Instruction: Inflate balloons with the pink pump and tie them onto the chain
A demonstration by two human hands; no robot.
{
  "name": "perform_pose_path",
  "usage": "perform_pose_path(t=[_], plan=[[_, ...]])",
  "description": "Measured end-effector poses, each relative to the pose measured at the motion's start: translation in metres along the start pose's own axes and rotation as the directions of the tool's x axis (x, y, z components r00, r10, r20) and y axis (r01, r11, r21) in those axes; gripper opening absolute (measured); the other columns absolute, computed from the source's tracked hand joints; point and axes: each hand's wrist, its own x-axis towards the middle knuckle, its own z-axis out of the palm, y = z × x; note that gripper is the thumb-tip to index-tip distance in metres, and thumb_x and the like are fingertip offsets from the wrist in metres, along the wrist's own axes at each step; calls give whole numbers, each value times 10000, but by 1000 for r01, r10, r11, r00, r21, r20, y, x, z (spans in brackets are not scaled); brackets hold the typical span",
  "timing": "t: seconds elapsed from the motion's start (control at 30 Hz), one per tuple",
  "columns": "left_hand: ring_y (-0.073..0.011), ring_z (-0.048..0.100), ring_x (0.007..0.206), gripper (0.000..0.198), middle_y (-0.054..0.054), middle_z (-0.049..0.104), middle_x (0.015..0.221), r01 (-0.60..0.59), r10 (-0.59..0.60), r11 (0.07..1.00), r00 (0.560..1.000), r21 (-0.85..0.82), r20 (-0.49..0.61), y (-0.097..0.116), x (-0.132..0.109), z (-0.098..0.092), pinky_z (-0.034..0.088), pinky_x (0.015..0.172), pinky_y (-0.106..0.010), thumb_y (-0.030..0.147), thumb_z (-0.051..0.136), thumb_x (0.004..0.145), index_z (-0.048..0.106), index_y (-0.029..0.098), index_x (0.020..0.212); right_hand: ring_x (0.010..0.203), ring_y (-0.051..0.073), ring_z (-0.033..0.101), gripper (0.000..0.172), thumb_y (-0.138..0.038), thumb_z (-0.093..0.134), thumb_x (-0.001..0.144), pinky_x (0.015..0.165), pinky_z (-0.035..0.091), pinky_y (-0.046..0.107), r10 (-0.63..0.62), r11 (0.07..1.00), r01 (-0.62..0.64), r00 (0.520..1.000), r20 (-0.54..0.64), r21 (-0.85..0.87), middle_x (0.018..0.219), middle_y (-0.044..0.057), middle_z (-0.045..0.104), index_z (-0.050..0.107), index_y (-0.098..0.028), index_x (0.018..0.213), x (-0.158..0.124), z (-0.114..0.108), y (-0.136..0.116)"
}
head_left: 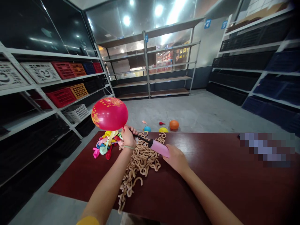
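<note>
A red balloon [109,114] with gold print, blown up round, stands above the table's left part. My left hand [128,138] is closed around its neck, where the black end of a balloon pump meets it; the exact join is hidden by the fingers. The pump [159,148] has a pink-lilac body and a thin black rod, and slants down to the right. My right hand [177,158] is wrapped round the lower end of that body. Below both hands lies a heap of tan, curled rope-like pieces [142,159]. Limp balloons [104,145] in several colours lie left of my left hand.
A dark red-brown table [201,181] spans the front, with a pixelated patch at its right. On the floor beyond lie an orange balloon [174,125], a yellow one [163,129] and a blue one [147,128]. Shelves with crates [64,70] line the left; more racks stand behind and right.
</note>
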Motion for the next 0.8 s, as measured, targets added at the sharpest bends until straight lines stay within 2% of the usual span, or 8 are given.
perform_pose_path(t=[0.1, 0.2, 0.33, 0.47, 0.57, 0.67, 0.8], plan=[[-45, 315, 358, 257, 100, 339, 499, -40, 40, 999, 999, 8, -26, 18, 11, -1, 241, 386, -183, 320, 562, 804, 346, 215, 712, 871, 237, 615, 276, -275, 559, 820, 749, 421, 336, -17, 1000, 17, 1000, 2, 1, 952, 65, 671, 569, -201, 1086, 1, 1, 1], [-40, 310, 361, 278, 101, 331, 507, -70, 70, 998, 996, 8, -55, 17, 13, 0, 235, 388, -180, 352, 571, 816, 350, 214, 720, 864, 232, 610, 267, -273, 562, 816, 749, 416, 333, -10, 1000, 9, 1000, -9, -7, 950, 60, 670, 566, -207, 1075, 1, 1, 2], [-41, 301, 357, 292, 98, 328, 497, -55, 53, 998, 994, -13, -92, -9, 1, 3, 234, 379, -181, 365, 541, 848, 342, 210, 699, 864, 227, 604, 284, -262, 587, 788, 747, 398, 317, 18, 999, -18, 1000, -6, -34, 939, 57, 665, 567, -210, 1067, 2, 0, 2], [-58, 348, 355, 284, 82, 376, 489, 4, -5, 1000, 1000, -9, -31, -49, -28, 10, 289, 378, -191, 359, 506, 870, 352, 210, 684, 860, 229, 601, 308, -258, 589, 780, 748, 393, 314, 36, 998, -37, 999, -14, -43, 944, 66, 660, 568, -192, 1080, 2, -1, 3], [-64, 369, 348, 299, 78, 400, 488, 20, -20, 1000, 1000, -10, -6, -70, -47, 12, 328, 386, -200, 392, 527, 861, 372, 208, 683, 868, 230, 602, 323, -255, 592, 776, 750, 398, 310, 36, 999, -37, 999, -31, -24, 956, 68, 657, 568, -186, 1090, 1, -3, 5], [-72, 416, 366, 321, 70, 431, 508, 6, -6, 1000, 1000, -4, 13, -74, -52, 8, 376, 408, -209, 440, 560, 840, 401, 204, 693, 874, 228, 607, 358, -270, 593, 788, 741, 406, 302, 17, 1000, -16, 999, -45, 7, 971, 71, 659, 562, -191, 1135, 0, -3, 6], [-104, 502, 412, 331, 50, 478, 519, -6, 6, 998, 1000, 59, 4, -66, -41, -4, 450, 461, -243, 465, 572, 825, 447, 196, 680, 868, 227, 621, 382, -314, 588, 821, 734, 419, 306, -29, 999, 29, 999, -28, 16, 980, 67, 668, 555, -214, 1188, -1, -3, 4]])
